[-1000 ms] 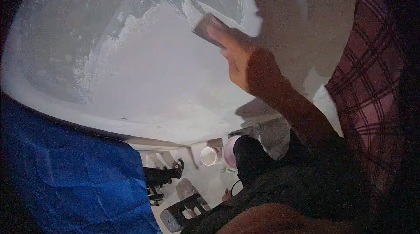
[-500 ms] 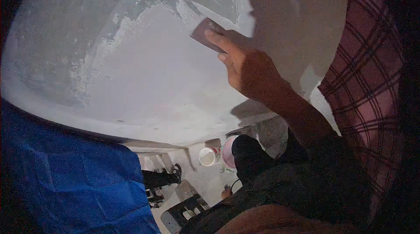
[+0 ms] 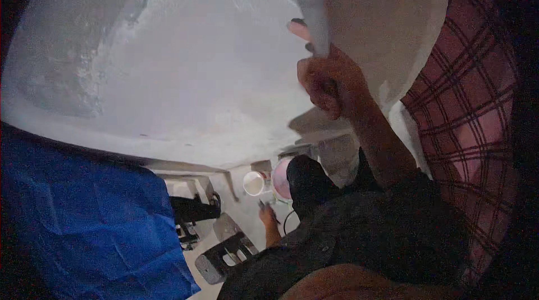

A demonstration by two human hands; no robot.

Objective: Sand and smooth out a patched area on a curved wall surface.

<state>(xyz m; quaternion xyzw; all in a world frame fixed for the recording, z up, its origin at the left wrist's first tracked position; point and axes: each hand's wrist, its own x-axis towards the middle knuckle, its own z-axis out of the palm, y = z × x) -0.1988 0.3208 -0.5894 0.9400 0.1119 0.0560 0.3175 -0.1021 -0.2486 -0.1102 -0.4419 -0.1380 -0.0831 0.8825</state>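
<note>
My right hand [image 3: 334, 84] is closed round a flat putty knife [image 3: 316, 19], one finger stretched along the blade. The blade stands tilted off the wall [image 3: 185, 70], at the upper right; whether it touches the surface is unclear. Smooth white filler covers the wall's middle, with ragged edges against grey patches at the upper left. Low down, beside the buckets, my left hand [image 3: 269, 217] is closed on a small greyish thing, too blurred to name.
A white bucket [image 3: 254, 183] and a pink tub [image 3: 282, 179] stand on the floor below. Blue sheeting [image 3: 90, 221] hangs at the left, red checked cloth [image 3: 449, 115] at the right. A dark-and-grey slotted object [image 3: 227, 255] lies at the lower left.
My right hand has pulled back from the filler toward the right and turned the putty knife more upright. My left hand has come further into view near the buckets. The view has shifted slightly.
</note>
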